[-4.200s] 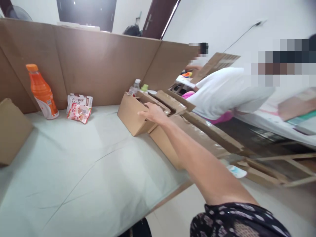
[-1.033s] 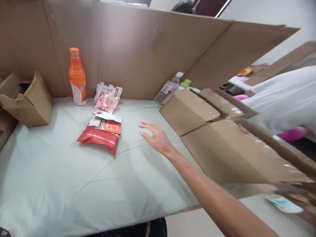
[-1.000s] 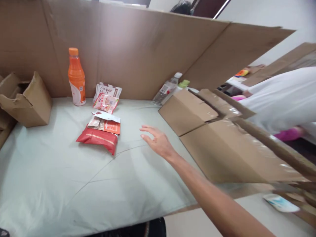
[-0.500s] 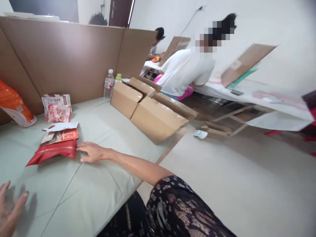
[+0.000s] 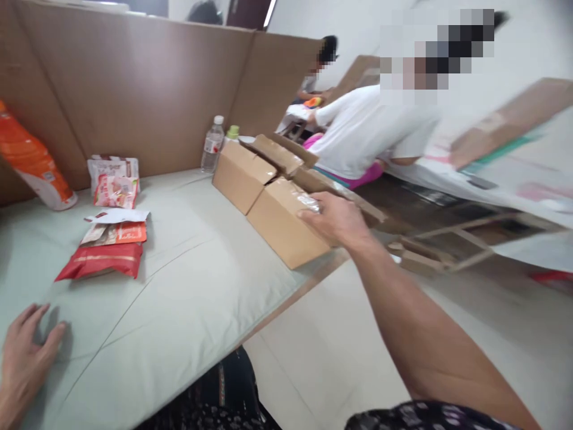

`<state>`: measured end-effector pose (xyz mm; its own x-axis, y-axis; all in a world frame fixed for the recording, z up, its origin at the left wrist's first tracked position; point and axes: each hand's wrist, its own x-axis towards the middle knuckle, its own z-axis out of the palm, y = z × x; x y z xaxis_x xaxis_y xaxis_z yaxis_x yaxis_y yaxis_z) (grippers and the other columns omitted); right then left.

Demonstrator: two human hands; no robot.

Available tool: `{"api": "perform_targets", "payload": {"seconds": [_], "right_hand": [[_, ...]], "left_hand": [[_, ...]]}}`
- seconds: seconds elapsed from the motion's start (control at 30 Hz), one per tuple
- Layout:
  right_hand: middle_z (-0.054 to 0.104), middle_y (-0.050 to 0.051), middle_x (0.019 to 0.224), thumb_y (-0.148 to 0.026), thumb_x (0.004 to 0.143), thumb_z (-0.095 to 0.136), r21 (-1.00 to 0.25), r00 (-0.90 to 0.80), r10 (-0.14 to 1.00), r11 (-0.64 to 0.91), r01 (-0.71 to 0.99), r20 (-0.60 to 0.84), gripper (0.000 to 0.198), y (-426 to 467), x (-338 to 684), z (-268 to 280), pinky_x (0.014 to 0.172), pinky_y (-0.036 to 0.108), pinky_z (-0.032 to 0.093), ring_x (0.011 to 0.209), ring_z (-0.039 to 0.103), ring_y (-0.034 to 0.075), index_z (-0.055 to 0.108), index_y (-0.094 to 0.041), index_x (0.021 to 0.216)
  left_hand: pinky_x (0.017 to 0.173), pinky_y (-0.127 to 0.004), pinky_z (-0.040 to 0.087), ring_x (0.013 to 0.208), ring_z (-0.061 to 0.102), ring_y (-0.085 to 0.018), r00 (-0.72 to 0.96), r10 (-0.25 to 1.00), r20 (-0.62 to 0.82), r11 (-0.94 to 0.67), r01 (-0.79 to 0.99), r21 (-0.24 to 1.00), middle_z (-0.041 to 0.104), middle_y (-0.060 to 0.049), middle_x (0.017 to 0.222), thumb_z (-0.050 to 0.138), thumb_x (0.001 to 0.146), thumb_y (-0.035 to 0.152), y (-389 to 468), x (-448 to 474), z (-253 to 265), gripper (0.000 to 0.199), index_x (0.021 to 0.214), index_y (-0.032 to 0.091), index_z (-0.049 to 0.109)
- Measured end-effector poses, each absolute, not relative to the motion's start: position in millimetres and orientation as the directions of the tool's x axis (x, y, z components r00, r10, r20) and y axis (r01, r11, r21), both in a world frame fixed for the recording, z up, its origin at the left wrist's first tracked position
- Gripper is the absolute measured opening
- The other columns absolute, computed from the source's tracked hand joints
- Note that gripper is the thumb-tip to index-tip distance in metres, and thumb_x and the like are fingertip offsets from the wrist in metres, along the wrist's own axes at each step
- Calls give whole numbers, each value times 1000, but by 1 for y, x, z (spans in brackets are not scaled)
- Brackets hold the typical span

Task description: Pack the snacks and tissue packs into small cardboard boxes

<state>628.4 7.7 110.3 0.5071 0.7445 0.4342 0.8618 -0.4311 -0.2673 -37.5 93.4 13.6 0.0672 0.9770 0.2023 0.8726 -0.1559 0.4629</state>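
Observation:
My right hand (image 5: 340, 218) is at the near end of a divided cardboard box (image 5: 286, 230). Its thumb lies against the outer wall and its fingers curl over the taped rim; the fingertips are partly hidden. My left hand (image 5: 31, 343) rests at the table's left with fingers apart and nothing in it. Beyond it, a red packet (image 5: 105, 261) lies in front of an orange pouch (image 5: 128, 232) and a white packet (image 5: 119, 215). Behind these stand a pink-and-white pouch (image 5: 116, 191) and a white and brown pouch (image 5: 111, 167).
An orange bottle (image 5: 38, 161) leans at the left. A clear water bottle (image 5: 212, 146) and a green-capped bottle (image 5: 233, 132) stand behind the box. A cardboard screen (image 5: 147, 89) borders the cloth-covered table (image 5: 188, 239). A person in a white shirt (image 5: 371, 131) sits to the right.
My right hand has left the red packet's side and moved right to the cardboard box. My left hand has come further into view. The camera has turned slightly.

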Motion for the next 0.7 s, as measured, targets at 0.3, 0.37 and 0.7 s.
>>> {"api": "perform_targets", "payload": {"seconds": [0.3, 0.37, 0.7], "right_hand": [[78, 5, 88, -36, 93, 61, -234, 68, 877, 51, 971, 475, 17, -24, 511, 132, 69, 37, 56, 73, 73, 25, 72, -24, 100], [79, 5, 92, -28, 97, 59, -221, -131, 877, 257, 941, 462, 14, -34, 467, 146, 72, 31, 56, 78, 74, 21, 72, -23, 100], [79, 3, 95, -23, 110, 45, -575, -736, 657, 669, 471, 162, 27, -53, 366, 194, 72, 21, 55, 81, 73, 12, 72, -19, 106]], "left_hand": [[118, -63, 45, 144, 50, -41, 216, 949, 229, -309, 778, 547, 51, -15, 152, 63, 90, 60, 38, -3, 32, 60, 137, 24, 57], [119, -66, 43, 148, 46, -42, 297, 913, 281, -407, 726, 554, 45, -14, 159, 65, 91, 60, 27, 5, 39, 68, 149, 29, 47], [129, -70, 20, 160, 12, -51, 573, 819, 17, -334, 453, 827, -4, -12, 178, 79, 72, 76, -18, 20, 45, 139, 166, 37, -15]]}}
